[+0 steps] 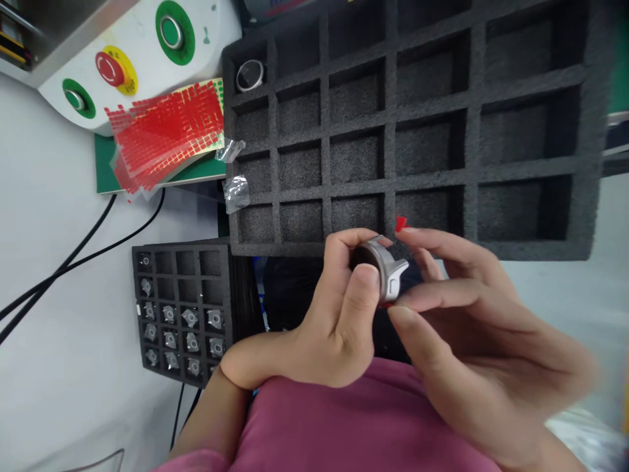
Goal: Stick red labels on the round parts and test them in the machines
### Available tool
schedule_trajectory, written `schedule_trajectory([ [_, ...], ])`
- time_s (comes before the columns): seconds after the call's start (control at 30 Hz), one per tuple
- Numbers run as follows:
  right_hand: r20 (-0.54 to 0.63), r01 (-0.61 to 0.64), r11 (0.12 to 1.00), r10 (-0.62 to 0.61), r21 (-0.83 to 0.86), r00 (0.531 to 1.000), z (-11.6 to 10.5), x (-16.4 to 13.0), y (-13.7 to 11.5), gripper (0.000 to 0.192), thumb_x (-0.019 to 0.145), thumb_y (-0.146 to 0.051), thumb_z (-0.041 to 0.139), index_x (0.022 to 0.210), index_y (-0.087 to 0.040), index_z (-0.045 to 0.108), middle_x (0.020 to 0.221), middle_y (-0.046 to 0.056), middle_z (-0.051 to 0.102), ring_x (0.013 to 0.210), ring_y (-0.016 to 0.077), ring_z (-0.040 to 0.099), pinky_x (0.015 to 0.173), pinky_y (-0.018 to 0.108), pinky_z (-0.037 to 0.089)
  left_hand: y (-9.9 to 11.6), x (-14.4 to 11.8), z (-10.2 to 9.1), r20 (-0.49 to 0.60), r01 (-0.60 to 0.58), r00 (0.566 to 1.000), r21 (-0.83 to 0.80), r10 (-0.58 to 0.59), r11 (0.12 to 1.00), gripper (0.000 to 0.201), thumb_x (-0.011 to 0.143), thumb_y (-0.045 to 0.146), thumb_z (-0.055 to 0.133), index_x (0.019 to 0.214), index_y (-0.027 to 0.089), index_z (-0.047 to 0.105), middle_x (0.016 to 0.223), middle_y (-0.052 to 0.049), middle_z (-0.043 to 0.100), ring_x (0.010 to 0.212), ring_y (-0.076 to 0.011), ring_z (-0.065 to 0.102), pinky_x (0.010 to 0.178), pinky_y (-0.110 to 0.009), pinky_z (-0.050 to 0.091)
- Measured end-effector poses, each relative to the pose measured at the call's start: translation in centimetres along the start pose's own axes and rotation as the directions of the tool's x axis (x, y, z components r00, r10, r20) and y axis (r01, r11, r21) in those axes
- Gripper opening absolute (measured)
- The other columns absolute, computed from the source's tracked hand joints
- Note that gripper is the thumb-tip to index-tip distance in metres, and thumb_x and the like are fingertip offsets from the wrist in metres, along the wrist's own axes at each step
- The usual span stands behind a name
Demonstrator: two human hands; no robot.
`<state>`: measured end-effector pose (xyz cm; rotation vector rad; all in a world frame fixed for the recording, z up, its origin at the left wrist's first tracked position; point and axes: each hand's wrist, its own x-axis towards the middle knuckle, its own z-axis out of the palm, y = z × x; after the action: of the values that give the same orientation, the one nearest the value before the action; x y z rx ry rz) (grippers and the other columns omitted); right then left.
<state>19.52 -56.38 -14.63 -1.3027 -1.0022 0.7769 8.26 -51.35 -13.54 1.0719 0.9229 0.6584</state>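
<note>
A round silver watch case (pixel 386 272) with lugs and a side button is tilted on edge in front of my chest. My left hand (pixel 344 308) grips it, the thumb on its dark face and the fingers behind. My right hand (pixel 457 314) is at the lower right side of the case, thumb and a finger pinched near its edge, where a bit of red shows. A small red sticker piece (pixel 401 224) clings to another fingertip of that hand. Whether the right fingertips press on the case or only on the red bit is hard to see.
A large black foam tray (pixel 390 151) lies ahead, with one round watch piece (pixel 249 75) in its far left pocket. Red sticker sheets (pixel 167 134) lie left, below a panel with a red stop button (pixel 109 69). A smaller foam tray (pixel 181 249) holds several bagged parts.
</note>
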Motion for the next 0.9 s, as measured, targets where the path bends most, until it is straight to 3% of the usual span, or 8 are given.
schedule_trajectory([
  [0.27, -0.017, -0.013, 1.000, 0.013, 0.001, 1.000, 0.2, -0.2, -0.1, 0.019, 0.083, -0.005, 0.072, 0.089, -0.023, 0.071, 0.129, 0.003, 0.065, 0.124, 0.0177, 0.061, 0.117, 0.037, 0.045, 0.0, -0.2, -0.3, -0.011, -0.032, 0.999, 0.061, 0.033, 0.998, 0.033, 0.106, 0.053, 0.036, 0.116, 0.024, 0.048, 0.107, -0.007, 0.057, 0.094, -0.0210, 0.056, 0.082, -0.037, 0.049],
  [0.5, -0.005, -0.147, 0.972, 0.151, 0.182, 0.989, 0.3, 0.1, 0.4, 0.017, 0.081, -0.007, 0.076, 0.081, -0.022, 0.066, 0.128, 0.005, 0.064, 0.127, 0.0249, 0.060, 0.114, 0.046, 0.048, 0.0, -0.2, -0.3, 0.007, -0.029, 1.000, 0.008, 0.028, 1.000, 0.033, 0.106, 0.052, 0.038, 0.115, 0.024, 0.053, 0.085, -0.001, 0.051, 0.078, -0.0161, 0.052, 0.082, -0.034, 0.047],
  [0.63, -0.051, -0.218, 0.934, 0.242, 0.284, 0.969, 0.8, 0.2, 1.3, 0.040, 0.070, -0.019, 0.090, 0.094, -0.026, 0.059, 0.132, 0.007, 0.062, 0.133, 0.0291, 0.056, 0.113, 0.048, 0.050, 0.1, 0.0, -0.4, 0.027, 0.003, 1.000, -0.035, -0.002, 0.999, 0.035, 0.106, 0.053, 0.034, 0.109, 0.024, 0.054, 0.076, 0.000, 0.046, 0.072, -0.0173, 0.050, 0.078, -0.035, 0.047],
  [0.73, -0.064, -0.154, 0.951, 0.177, 0.268, 0.982, 1.1, 0.2, 1.8, 0.051, 0.071, -0.020, 0.090, 0.113, -0.029, 0.062, 0.138, 0.007, 0.058, 0.139, 0.0291, 0.051, 0.118, 0.049, 0.043, 0.4, 0.3, -0.8, 0.086, 0.034, 0.996, 0.004, -0.035, 0.999, 0.037, 0.107, 0.052, 0.030, 0.105, 0.023, 0.054, 0.074, 0.001, 0.044, 0.067, -0.0157, 0.046, 0.072, -0.033, 0.045],
  [0.9, 0.097, 0.038, 0.994, -0.048, 0.103, 0.994, 0.3, 0.7, 1.8, 0.034, 0.085, -0.024, 0.079, 0.117, -0.024, 0.069, 0.142, 0.010, 0.057, 0.139, 0.0313, 0.049, 0.119, 0.056, 0.038, 1.8, 0.8, -1.4, 0.235, 0.096, 0.966, 0.078, -0.112, 0.992, 0.034, 0.104, 0.047, 0.040, 0.087, 0.020, 0.053, 0.079, -0.001, 0.051, 0.063, -0.0123, 0.041, 0.058, -0.027, 0.041],
])
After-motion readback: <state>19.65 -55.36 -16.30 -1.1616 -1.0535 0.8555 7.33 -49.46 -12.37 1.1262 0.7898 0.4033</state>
